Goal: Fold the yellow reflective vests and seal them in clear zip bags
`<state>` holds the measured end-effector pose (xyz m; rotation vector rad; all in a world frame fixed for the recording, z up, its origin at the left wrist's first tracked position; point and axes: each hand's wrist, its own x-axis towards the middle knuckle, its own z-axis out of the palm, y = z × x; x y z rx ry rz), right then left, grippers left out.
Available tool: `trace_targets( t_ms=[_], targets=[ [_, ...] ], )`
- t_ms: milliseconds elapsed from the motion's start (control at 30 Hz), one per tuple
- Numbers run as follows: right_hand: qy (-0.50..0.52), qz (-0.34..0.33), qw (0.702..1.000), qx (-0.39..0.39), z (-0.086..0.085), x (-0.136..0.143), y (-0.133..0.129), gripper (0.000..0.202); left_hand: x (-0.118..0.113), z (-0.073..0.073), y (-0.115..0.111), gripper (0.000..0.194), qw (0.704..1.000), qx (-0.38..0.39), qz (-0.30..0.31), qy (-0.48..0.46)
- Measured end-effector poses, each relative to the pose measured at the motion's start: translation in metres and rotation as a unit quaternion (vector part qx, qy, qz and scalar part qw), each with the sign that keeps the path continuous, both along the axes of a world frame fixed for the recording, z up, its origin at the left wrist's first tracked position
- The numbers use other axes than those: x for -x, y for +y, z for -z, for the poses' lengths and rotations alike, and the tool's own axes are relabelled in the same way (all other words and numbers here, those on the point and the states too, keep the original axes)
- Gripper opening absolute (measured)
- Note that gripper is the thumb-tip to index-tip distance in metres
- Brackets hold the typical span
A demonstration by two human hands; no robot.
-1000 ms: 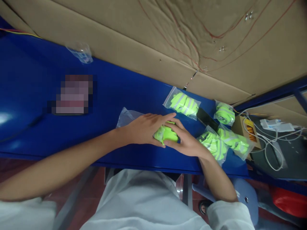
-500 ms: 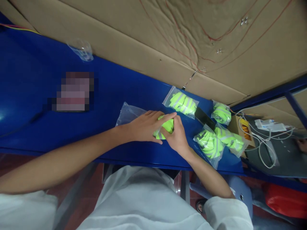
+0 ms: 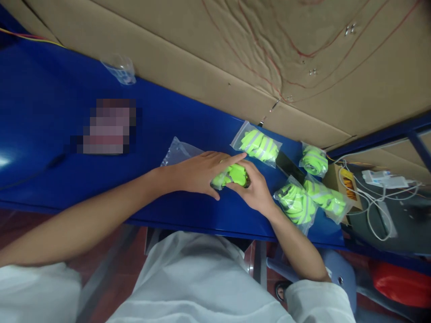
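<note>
A neon-yellow reflective strap bundle (image 3: pixel 237 175), rolled up small, sits between my two hands over the blue table. My right hand (image 3: pixel 257 186) grips its right side, thumb in front and fingers behind. My left hand (image 3: pixel 198 172) curves over its left side, with the index finger stretched across the top and the thumb pointing down. Clear plastic shows at the bundle's left end. From behind my left hand sticks out a clear plastic bag (image 3: pixel 180 152) that lies on the table; how far it reaches under the hand is hidden.
Several bagged neon-yellow bundles (image 3: pixel 258 146) lie to the right, around a dark flat object (image 3: pixel 289 167). A small cardboard box (image 3: pixel 350 186) and white cables (image 3: pixel 370 202) are farther right. A crumpled clear bag (image 3: pixel 121 69) and a blurred-out item (image 3: pixel 107 128) lie left. Cardboard (image 3: pixel 168 58) lines the back.
The bundle has turned a little between my hands, and more of its yellow front shows. My left hand has shifted slightly left, my right hand slightly right. The view has moved a bit.
</note>
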<state>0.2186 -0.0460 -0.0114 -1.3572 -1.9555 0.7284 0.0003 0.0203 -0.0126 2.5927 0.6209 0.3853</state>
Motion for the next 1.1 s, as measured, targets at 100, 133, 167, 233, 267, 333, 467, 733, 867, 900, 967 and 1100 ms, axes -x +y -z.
trace_targets(
  t_ms=[100,133,167,233,267,333,467,733,867,900,967,1100],
  targets=[
    [0.013,0.054,0.998,0.019,0.001,0.007,-0.002,0.056,0.000,0.005,0.002,0.139,0.999,-0.036,-0.005,0.016],
    [0.014,0.058,0.998,0.007,0.002,0.009,-0.003,0.049,-0.001,0.006,0.002,0.138,0.998,-0.056,-0.011,0.021],
    [0.012,0.053,0.998,-0.015,0.004,0.011,-0.004,0.040,-0.003,0.007,0.001,0.137,0.996,-0.079,-0.016,0.025],
    [-0.003,0.037,0.998,-0.059,0.008,0.015,-0.007,0.022,-0.005,0.007,-0.001,0.129,0.991,-0.130,-0.020,0.035],
    [-0.019,0.030,0.996,-0.076,0.010,0.017,-0.008,0.016,-0.006,0.006,-0.002,0.124,0.987,-0.155,-0.021,0.041],
    [-0.068,0.019,0.993,-0.097,0.014,0.019,-0.011,0.014,-0.006,0.004,-0.003,0.114,0.980,-0.194,-0.019,0.047],
    [-0.168,-0.048,0.979,-0.101,0.013,0.017,-0.014,0.031,-0.003,-0.001,-0.002,0.110,0.983,-0.179,-0.031,0.032],
    [-0.181,-0.039,0.973,-0.137,0.009,0.011,-0.007,0.042,0.013,-0.004,0.010,0.133,0.994,-0.087,-0.040,0.046],
    [-0.183,-0.022,0.966,-0.180,0.020,0.015,-0.008,0.036,0.011,0.003,0.014,0.109,0.987,-0.150,-0.023,0.049],
    [-0.189,-0.020,0.961,-0.199,0.022,0.015,-0.009,0.035,0.009,0.004,0.014,0.105,0.984,-0.172,-0.017,0.045],
    [-0.209,-0.022,0.948,-0.241,0.023,0.014,-0.010,0.034,0.005,0.004,0.013,0.100,0.978,-0.205,-0.010,0.031],
    [-0.221,-0.020,0.928,-0.299,0.017,0.011,-0.012,0.034,-0.002,-0.002,0.007,0.095,0.975,-0.223,0.001,0.000]
  ],
)
